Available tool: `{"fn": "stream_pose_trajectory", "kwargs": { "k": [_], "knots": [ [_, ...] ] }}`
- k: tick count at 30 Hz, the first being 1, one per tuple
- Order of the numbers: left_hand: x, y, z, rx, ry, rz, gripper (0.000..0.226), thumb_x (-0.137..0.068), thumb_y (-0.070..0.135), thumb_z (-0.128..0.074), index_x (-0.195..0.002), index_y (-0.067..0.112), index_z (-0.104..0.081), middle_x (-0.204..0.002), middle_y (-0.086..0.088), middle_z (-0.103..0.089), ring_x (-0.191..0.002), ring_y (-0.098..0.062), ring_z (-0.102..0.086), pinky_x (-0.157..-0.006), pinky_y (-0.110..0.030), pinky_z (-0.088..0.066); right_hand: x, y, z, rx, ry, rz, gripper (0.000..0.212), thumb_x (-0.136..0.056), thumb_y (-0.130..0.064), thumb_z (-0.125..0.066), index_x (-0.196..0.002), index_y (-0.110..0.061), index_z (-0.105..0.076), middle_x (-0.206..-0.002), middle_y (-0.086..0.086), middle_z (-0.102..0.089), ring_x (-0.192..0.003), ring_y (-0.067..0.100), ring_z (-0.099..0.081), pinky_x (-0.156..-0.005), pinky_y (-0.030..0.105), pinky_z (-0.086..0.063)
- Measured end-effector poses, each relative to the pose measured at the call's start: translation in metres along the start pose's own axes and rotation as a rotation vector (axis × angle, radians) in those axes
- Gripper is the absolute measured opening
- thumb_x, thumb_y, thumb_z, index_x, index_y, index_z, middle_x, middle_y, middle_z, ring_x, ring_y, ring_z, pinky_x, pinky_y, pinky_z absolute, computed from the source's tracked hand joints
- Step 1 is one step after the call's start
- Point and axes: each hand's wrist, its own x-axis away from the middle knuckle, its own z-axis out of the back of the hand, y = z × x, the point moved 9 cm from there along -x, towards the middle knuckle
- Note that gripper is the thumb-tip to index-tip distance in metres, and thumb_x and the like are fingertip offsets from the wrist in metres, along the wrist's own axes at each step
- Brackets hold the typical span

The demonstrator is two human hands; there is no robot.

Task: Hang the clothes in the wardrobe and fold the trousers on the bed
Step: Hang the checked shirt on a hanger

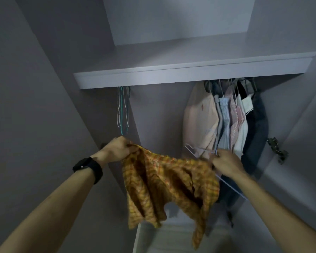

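Orange checked shirt [170, 181] clutched by left hand [117, 148]; right hand [226, 161] pinches its other end and hanger [206, 149].

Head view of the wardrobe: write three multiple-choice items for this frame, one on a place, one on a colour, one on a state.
1. Where do the empty hangers hang? A. under the left end of the shelf B. on top of it C. on the floor
2. What colour is the held shirt? A. blue B. orange check C. white
3. What does the right hand hold? A. nothing B. a belt C. shirt edge and wire hanger
Key: 1 A, they dangle below its left end. 2 B, orange-yellow checks show. 3 C, its fingers curl on cloth and wire.
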Motion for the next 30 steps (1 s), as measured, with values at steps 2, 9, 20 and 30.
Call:
{"fn": "stream_pose_trajectory", "kwargs": {
  "k": [2, 9, 20, 30],
  "knots": [
    [-0.008, 0.003, -0.012, -0.053, -0.031, 0.013, 0.025, -0.099, 0.038, -0.057, -0.104, 0.022, -0.075, -0.106, 0.003, -0.070, -0.095, -0.017, -0.063, -0.086, -0.032, -0.052, 0.022, 0.009, -0.008, -0.071, 0.068, -0.063, 0.045, -0.100, -0.047, -0.051, -0.069, -0.015, -0.058, -0.072, 0.004, -0.064, -0.077, 0.031, -0.063, -0.068, 0.036, -0.049],
    [-0.013, 0.027, -0.064, -0.212, -0.060, 0.088, 0.018, -0.097, 0.020, -0.050, -0.087, 0.009, -0.061, -0.083, -0.006, -0.060, -0.071, -0.023, -0.058, -0.061, -0.030, -0.044, 0.079, 0.010, -0.052, -0.182, 0.055, 0.006, 0.034, -0.099, -0.038, -0.056, -0.073, -0.025, -0.073, -0.060, -0.008, -0.062, -0.075, 0.020, -0.065, -0.067, 0.030, -0.040],
    [0.002, 0.053, -0.060, -0.146, 0.041, 0.110, 0.019, -0.094, 0.017, -0.048, -0.082, 0.006, -0.058, -0.087, -0.012, -0.063, -0.065, -0.023, -0.055, -0.054, -0.030, -0.043, 0.080, -0.025, -0.073, -0.067, 0.115, 0.154, 0.051, -0.093, -0.057, -0.039, -0.092, -0.022, -0.076, -0.084, 0.003, -0.075, -0.088, 0.031, -0.067, -0.074, 0.040, -0.053],
    [0.060, 0.098, -0.065, -0.368, 0.107, -0.265, 0.032, -0.098, 0.047, -0.048, -0.115, 0.028, -0.068, -0.126, 0.001, -0.057, -0.118, -0.027, -0.053, -0.096, -0.046, -0.048, 0.063, -0.065, -0.093, -0.495, 0.038, 0.045, 0.025, -0.097, -0.037, -0.060, -0.088, -0.024, -0.078, -0.093, -0.004, -0.077, -0.092, 0.015, -0.068, -0.080, 0.028, -0.048]
  ]
}}
